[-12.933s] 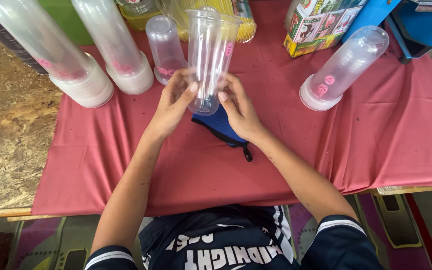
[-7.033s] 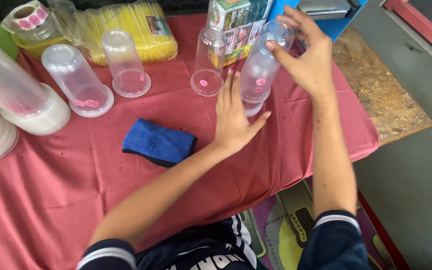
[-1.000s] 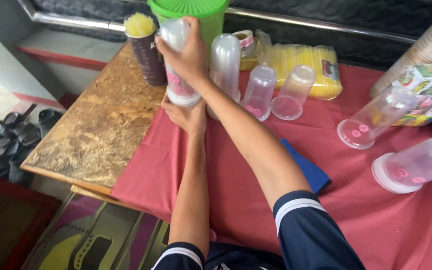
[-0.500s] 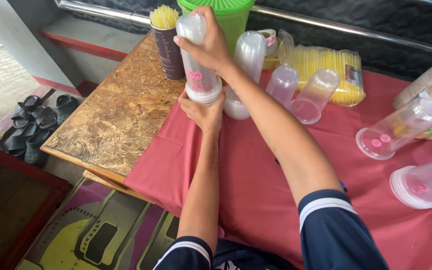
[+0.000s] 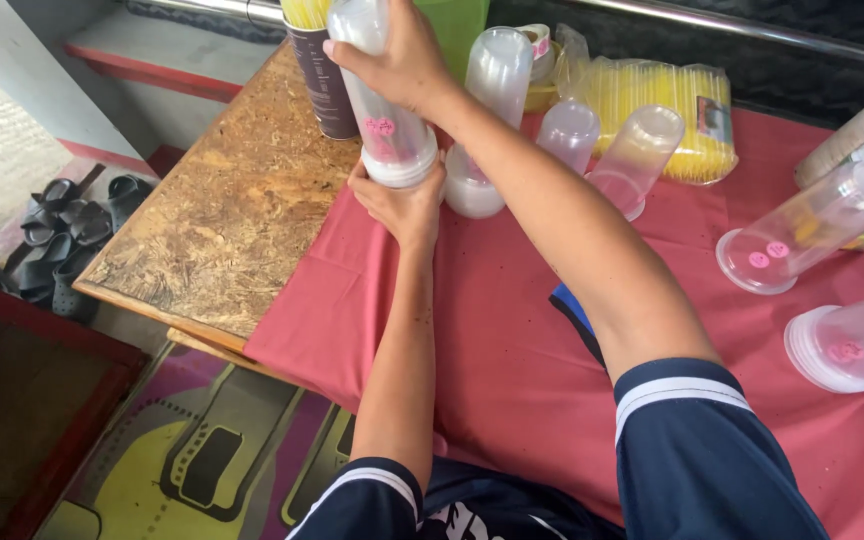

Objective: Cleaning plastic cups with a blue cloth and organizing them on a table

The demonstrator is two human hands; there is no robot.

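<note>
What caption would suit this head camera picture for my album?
Left hand and right hand hold a stack of clear plastic cups upright at the red cloth's edge.

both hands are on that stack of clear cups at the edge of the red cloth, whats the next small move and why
Probably lower the stack of cups straight down onto the red cloth and let go. The right hand grips its upper part, the left hand cups its base just above the cloth, and another upright stack stands right beside it.

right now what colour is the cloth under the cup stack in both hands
Red-pink, plain; the cloth shows best in the head view, spread under the cup stack.
</note>
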